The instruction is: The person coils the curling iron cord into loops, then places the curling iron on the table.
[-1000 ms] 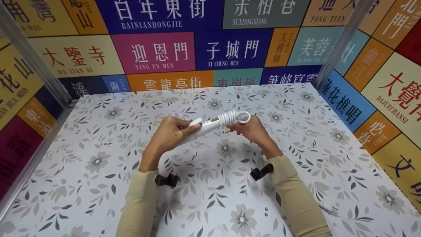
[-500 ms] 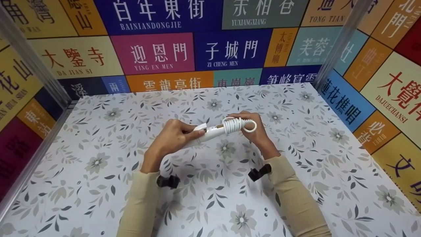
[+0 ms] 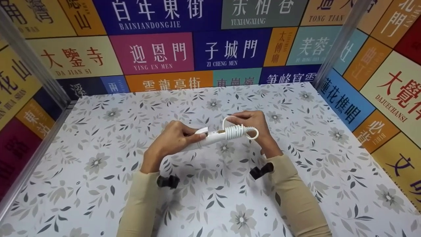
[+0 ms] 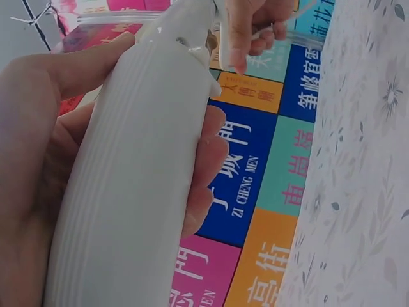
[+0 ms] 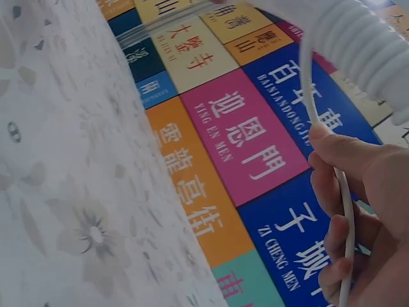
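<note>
A white hair curling iron (image 3: pixel 212 139) is held above the table, tilted slightly up to the right. My left hand (image 3: pixel 174 136) grips its handle (image 4: pixel 128 166), thumb near a small white lever (image 3: pixel 202 130). White cord (image 3: pixel 234 132) is wound in several turns round the right part of the iron, beside a gold-brown strip. My right hand (image 3: pixel 255 123) stands just beyond the coils. In the right wrist view its thumb and fingers pinch a loose length of the cord (image 5: pixel 346 204), which runs down across the curled fingers.
Below both hands lies a table with a white floral cover (image 3: pixel 210 197). Panels with coloured blocks and characters (image 3: pixel 151 54) stand at the back and sides, joined by clear corner posts (image 3: pixel 338 42). Black wrist mounts (image 3: pixel 261 171) sit on both sleeves.
The iron has moved right and slightly down and turned closer to level. My right hand has gone from below the coils to behind them, drawing out a loop of cord.
</note>
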Available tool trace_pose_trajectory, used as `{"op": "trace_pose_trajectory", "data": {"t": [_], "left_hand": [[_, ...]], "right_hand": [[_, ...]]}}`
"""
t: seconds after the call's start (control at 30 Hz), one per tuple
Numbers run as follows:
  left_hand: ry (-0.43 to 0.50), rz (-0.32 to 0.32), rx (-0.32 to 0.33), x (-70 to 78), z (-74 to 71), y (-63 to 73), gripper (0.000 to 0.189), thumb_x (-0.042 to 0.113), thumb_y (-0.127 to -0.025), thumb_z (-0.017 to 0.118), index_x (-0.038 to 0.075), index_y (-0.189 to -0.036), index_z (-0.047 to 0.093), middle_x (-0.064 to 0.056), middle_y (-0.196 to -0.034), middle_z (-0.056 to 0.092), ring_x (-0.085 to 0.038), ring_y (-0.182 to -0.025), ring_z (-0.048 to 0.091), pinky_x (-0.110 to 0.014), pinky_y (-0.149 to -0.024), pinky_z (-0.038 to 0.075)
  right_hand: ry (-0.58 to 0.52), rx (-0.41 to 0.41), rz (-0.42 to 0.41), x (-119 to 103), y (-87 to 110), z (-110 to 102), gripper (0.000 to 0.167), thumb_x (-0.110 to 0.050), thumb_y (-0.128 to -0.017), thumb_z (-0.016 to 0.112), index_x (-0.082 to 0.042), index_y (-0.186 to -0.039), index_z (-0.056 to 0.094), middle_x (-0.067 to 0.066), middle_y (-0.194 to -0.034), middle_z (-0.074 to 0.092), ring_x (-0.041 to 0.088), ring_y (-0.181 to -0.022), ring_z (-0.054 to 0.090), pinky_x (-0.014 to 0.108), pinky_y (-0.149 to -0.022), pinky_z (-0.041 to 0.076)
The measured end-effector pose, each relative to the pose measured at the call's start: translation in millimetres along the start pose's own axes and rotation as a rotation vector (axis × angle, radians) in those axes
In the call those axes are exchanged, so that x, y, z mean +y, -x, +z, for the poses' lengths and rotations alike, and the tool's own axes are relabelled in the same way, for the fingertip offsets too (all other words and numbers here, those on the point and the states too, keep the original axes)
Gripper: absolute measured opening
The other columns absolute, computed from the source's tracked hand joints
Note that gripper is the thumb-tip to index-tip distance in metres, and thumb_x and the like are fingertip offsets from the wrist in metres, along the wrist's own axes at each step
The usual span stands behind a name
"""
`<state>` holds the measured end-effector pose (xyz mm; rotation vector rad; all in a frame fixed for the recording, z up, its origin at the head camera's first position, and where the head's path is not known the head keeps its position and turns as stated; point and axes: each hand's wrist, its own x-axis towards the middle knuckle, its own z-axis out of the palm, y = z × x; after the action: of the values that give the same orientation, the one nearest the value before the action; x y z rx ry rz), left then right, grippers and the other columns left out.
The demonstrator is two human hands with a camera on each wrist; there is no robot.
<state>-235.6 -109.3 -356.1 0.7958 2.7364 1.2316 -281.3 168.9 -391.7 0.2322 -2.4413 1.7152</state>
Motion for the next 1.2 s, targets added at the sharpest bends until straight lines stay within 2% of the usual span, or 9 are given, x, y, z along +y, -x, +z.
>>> {"op": "trace_pose_trajectory", "data": {"t": [0.13,0.27,0.47,0.63,0.73,0.8,0.97,1.1,1.2], "left_hand": [[-0.015,-0.005,-0.012,0.4,1.0,0.4,0.03,0.042,-0.091,0.072,0.016,-0.103,0.08,-0.001,-0.068,0.07,-0.011,-0.053,0.047,-0.026,-0.053,0.038],[-0.036,-0.028,-0.027,-0.1,2.6,0.7,0.028,0.042,-0.091,0.072,0.017,-0.101,0.081,0.001,-0.068,0.071,-0.01,-0.053,0.047,-0.026,-0.053,0.039],[-0.076,-0.047,-0.034,-0.4,5.8,-0.4,0.027,0.042,-0.091,0.072,0.018,-0.086,0.083,0.004,-0.057,0.061,-0.01,-0.05,0.043,-0.026,-0.051,0.034],[-0.095,-0.084,-0.029,1.3,10.7,-3.9,0.029,0.042,-0.091,0.071,0.016,-0.085,0.083,0.002,-0.062,0.063,-0.011,-0.054,0.048,-0.027,-0.054,0.038],[-0.105,-0.108,-0.008,1.7,13.4,-5.3,0.03,0.043,-0.092,0.071,0.015,-0.093,0.083,-0.002,-0.067,0.068,-0.013,-0.057,0.051,-0.027,-0.054,0.041],[-0.111,-0.127,0.013,1.1,14.0,-5.5,0.033,0.045,-0.092,0.07,0.015,-0.099,0.082,-0.003,-0.071,0.07,-0.013,-0.058,0.053,-0.027,-0.055,0.043],[-0.128,-0.175,0.073,0.3,12.6,-5.2,0.037,0.049,-0.092,0.068,0.017,-0.106,0.08,-0.001,-0.073,0.071,-0.014,-0.061,0.054,-0.028,-0.056,0.042],[-0.158,-0.194,0.126,-0.4,11.5,-5.9,0.038,0.051,-0.092,0.066,0.017,-0.094,0.082,0.0,-0.065,0.065,-0.016,-0.06,0.052,-0.03,-0.056,0.04],[-0.165,-0.196,0.182,-1.0,11.4,-6.7,0.038,0.05,-0.093,0.066,0.016,-0.09,0.082,-0.001,-0.067,0.067,-0.017,-0.061,0.052,-0.03,-0.057,0.04]], "right_hand": [[0.056,0.031,0.015,-4,0.8,-8,0.037,-0.046,-0.075,0.087,-0.012,-0.088,0.081,0.002,-0.084,0.076,0.016,-0.074,0.067,0.028,-0.066,0.054],[0.08,-0.003,-0.013,-5,0.5,-12,0.035,-0.045,-0.076,0.086,-0.013,-0.088,0.081,-0.002,-0.082,0.075,0.016,-0.076,0.066,0.029,-0.069,0.052],[0.059,-0.025,-0.106,-10,3.1,-15,0.029,-0.038,-0.077,0.086,-0.013,-0.091,0.082,-0.001,-0.086,0.075,0.015,-0.077,0.063,0.027,-0.071,0.052],[0.053,0.04,-0.183,-21,8.1,-9,0.018,-0.024,-0.079,0.086,-0.009,-0.088,0.082,0.007,-0.081,0.071,0.012,-0.068,0.055,0.022,-0.066,0.047],[0.068,0.086,-0.233,-26,11.0,-5,0.016,-0.02,-0.077,0.087,-0.009,-0.087,0.082,0.01,-0.079,0.071,0.011,-0.067,0.053,0.02,-0.063,0.043],[0.068,0.102,-0.278,-28,12.8,-3,0.016,-0.023,-0.075,0.088,-0.011,-0.085,0.083,0.009,-0.078,0.072,0.01,-0.067,0.056,0.019,-0.062,0.043],[0.076,0.093,-0.362,-35,16.7,-1,0.016,-0.026,-0.074,0.089,-0.015,-0.084,0.083,0.005,-0.077,0.073,0.012,-0.066,0.057,0.02,-0.058,0.042],[0.075,0.074,-0.391,-41,20.2,-1,0.015,-0.025,-0.075,0.089,-0.016,-0.086,0.083,0.003,-0.074,0.071,0.012,-0.062,0.051,0.021,-0.055,0.039],[0.074,0.059,-0.406,-43,21.4,1,0.014,-0.024,-0.077,0.087,-0.016,-0.088,0.083,0.003,-0.072,0.068,0.011,-0.06,0.047,0.021,-0.053,0.037]]}}
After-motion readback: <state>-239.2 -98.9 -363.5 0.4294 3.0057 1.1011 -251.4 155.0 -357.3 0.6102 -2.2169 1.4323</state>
